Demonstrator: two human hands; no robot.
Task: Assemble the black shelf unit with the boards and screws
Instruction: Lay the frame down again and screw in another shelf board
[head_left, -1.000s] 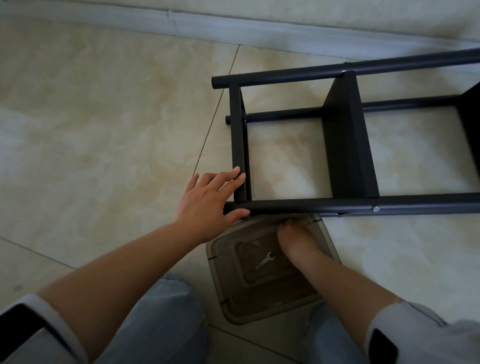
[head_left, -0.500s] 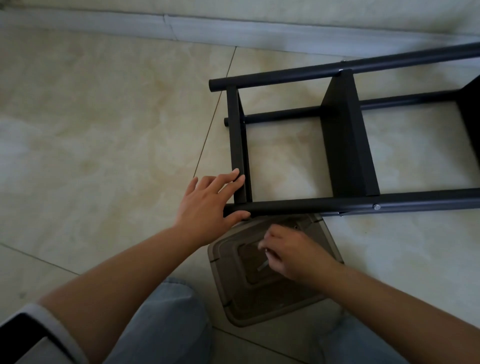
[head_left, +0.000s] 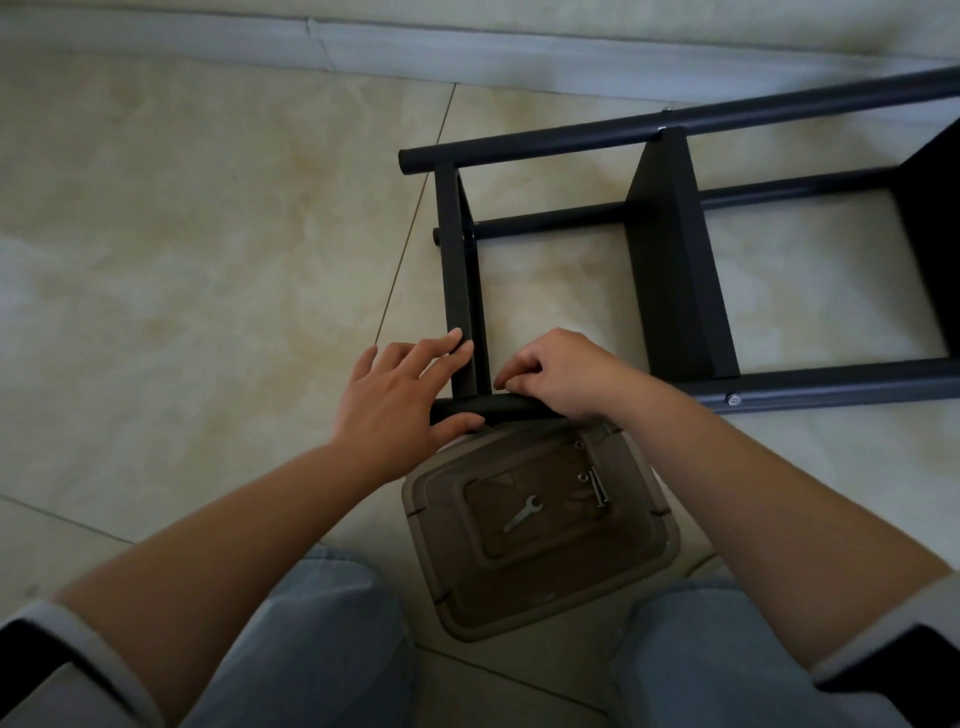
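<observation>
Right hand (head_left: 566, 376) is sitting on the near black round metal tube (head_left: 831, 387) of the shelf frame, fingers curled with the tips pinched together right where the end board meets the tube. Whatever it's pinching is too small and dark to make out, could be a screw, can't tell. Left hand (head_left: 395, 402) is flat and relaxed, fingers straight against the thin black end board (head_left: 460, 280), thumb tucked under the tube's end, so it's bracing rather than gripping.

The black shelf unit itself (head_left: 670, 260) is lying on its side on the beige marble-look tile floor (head_left: 182, 234), running off the right edge of the view. Second black board (head_left: 675, 270) stands upright between the near tube and the far tube (head_left: 675, 127), and a third one is just visible at the right edge. There's a silver screw head (head_left: 733, 399) in the near tube just below that second board.

Just beside the near tube, between the knees in light blue jeans (head_left: 322, 644), is a translucent brownish plastic lid (head_left: 540, 525) used as a parts tray. A small flat silver wrench (head_left: 523, 519) lies in the middle of it and a couple of long silver bolts (head_left: 600, 488) near its right edge. No readable writing or brand on anything.

Pale baseboard (head_left: 467, 57) runs along the far edge of the floor.
</observation>
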